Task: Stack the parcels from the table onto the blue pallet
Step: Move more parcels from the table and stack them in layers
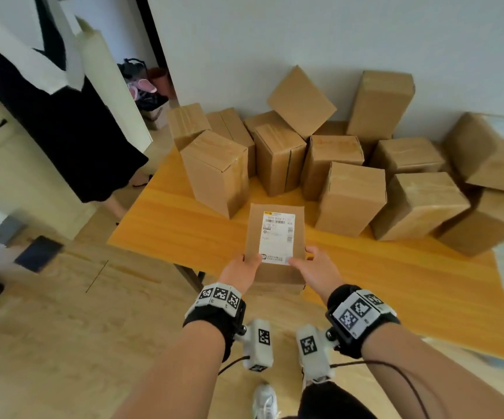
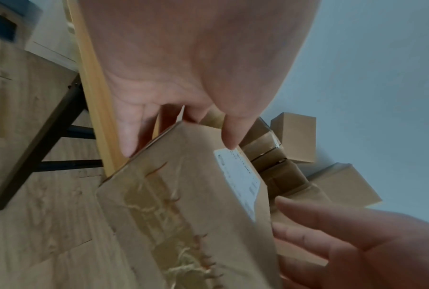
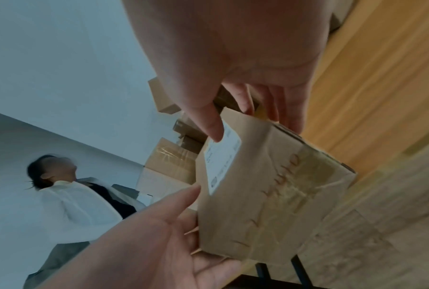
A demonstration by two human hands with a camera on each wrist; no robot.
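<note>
1. While both hands sit low in the centre of the head view, the left hand (image 1: 240,269) and the right hand (image 1: 315,267) clamp the near end of a labelled parcel (image 1: 275,237) from either side, thumbs on top and fingers round the side walls; the wrist views show each thumb tip at the edge of the white shipping label (image 1: 277,238).
2. The parcel is a small brown corrugated box, its near end at or just over the table's front edge; whether the far end rests on the wood I cannot tell. Crinkled clear tape (image 2: 164,224) covers its near end face.
3. Judged from its size and the easy hold, it should be light and stiff. Bare cardboard offers good friction; the glossy label and tape are likely slicker, so the side walls are the better places to hold.
4. The orange wooden table (image 1: 396,285) fills the centre and right of the frame.
5. Further up the frame, about a dozen plain cardboard boxes (image 1: 350,198) crowd the tabletop, one tilted box (image 1: 302,101) leaning near the wall.
6. At upper left stands another person (image 1: 63,116). The blue pallet is not in view.
</note>
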